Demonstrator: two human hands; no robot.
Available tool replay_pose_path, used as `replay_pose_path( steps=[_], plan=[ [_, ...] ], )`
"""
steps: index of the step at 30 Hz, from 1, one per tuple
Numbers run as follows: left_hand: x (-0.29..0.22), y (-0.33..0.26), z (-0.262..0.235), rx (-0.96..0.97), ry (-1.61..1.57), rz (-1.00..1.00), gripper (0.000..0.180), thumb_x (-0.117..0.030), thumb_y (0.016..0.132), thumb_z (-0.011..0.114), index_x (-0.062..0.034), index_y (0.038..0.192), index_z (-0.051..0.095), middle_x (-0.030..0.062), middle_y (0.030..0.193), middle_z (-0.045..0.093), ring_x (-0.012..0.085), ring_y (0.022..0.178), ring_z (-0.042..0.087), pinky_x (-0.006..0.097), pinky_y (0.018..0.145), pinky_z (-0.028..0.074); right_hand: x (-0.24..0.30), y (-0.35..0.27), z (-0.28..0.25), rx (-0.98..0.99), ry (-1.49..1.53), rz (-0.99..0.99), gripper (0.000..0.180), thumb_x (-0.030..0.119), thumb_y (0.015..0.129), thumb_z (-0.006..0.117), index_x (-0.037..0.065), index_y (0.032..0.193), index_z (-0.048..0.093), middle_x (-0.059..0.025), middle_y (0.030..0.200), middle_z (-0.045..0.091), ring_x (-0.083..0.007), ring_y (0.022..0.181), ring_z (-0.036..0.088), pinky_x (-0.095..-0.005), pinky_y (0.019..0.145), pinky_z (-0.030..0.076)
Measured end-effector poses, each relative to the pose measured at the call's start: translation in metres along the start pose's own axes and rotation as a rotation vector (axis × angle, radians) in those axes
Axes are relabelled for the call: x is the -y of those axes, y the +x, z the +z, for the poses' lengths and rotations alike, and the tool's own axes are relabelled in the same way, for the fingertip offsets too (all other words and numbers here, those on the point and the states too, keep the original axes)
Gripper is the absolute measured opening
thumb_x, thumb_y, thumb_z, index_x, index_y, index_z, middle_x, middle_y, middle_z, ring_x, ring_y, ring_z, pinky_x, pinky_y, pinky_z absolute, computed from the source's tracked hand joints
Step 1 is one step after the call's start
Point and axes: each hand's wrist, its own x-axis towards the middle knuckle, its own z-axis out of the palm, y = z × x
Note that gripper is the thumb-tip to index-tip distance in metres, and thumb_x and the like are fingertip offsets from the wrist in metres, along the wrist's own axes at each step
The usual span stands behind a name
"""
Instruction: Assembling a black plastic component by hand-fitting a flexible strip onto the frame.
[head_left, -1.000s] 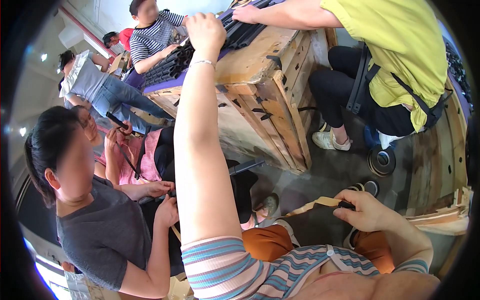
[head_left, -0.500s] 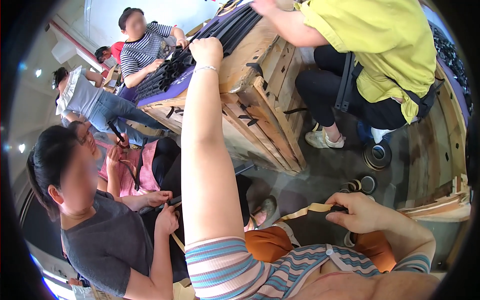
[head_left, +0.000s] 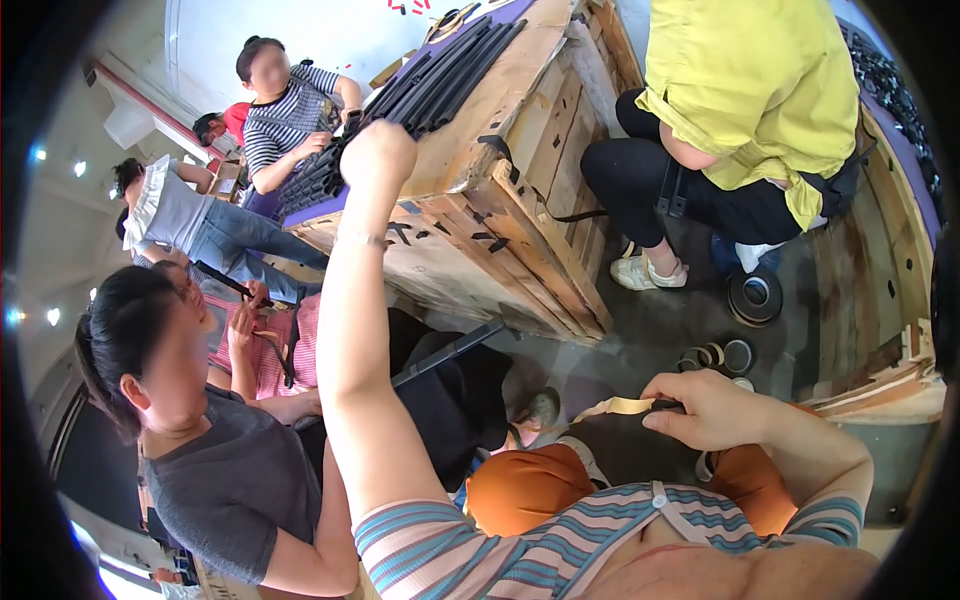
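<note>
The left hand reaches far out, arm nearly straight, its back to the camera in front of the near corner of the bench; its fingers curl out of sight, so I cannot tell whether they grip anything. Just beyond it in the view are black strips lying side by side on the bench and a pile of black tubes on purple cloth. The right hand is low on the right, near the orange trousers, its thumb and fingers closed on a small black piece. A pale yellow tape runs leftward from that grip, slightly twisted. Beyond the right hand, small rolls and a larger dark roll rest on the grey floor. A co-worker in a yellow shirt is at the upper right; one in a grey shirt is close by on the left, with a dark bar slanting near their black-clothed legs. Farther back, a person in a striped top stands behind the tubes.
</note>
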Motion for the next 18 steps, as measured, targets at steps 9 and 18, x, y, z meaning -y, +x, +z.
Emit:
replay_pose_path(
  steps=[9, 18],
  plan=[
    [0.005, -0.121, -0.051, 0.845, -1.428, -0.452, 0.028, -0.021, 0.085, 0.038, -0.0003, 0.089, 0.057, 0.0056, 0.064, 0.057, 0.0135, 0.053, 0.051, 0.024, 0.051, 0.043, 0.002, -0.003, 0.010, -0.010, -0.053, -0.030, 0.026, 0.022, 0.082, 0.059, 0.001, 0.098, 0.056, -0.0180, 0.077, 0.060, -0.0335, 0.074, 0.059, -0.0388, 0.064, 0.045],
    [0.010, -0.087, -0.015, 0.801, -1.604, -0.568, 0.028, -0.027, 0.092, 0.043, -0.0078, 0.072, 0.048, -0.0008, 0.048, 0.043, 0.0072, 0.036, 0.038, 0.021, 0.031, 0.028, -0.027, 0.015, 0.031, -0.112, -0.132, -0.106, 0.023, 0.022, 0.087, 0.046, 0.000, 0.092, 0.052, -0.0195, 0.082, 0.059, -0.0333, 0.079, 0.058, -0.0417, 0.071, 0.044]
  ],
)
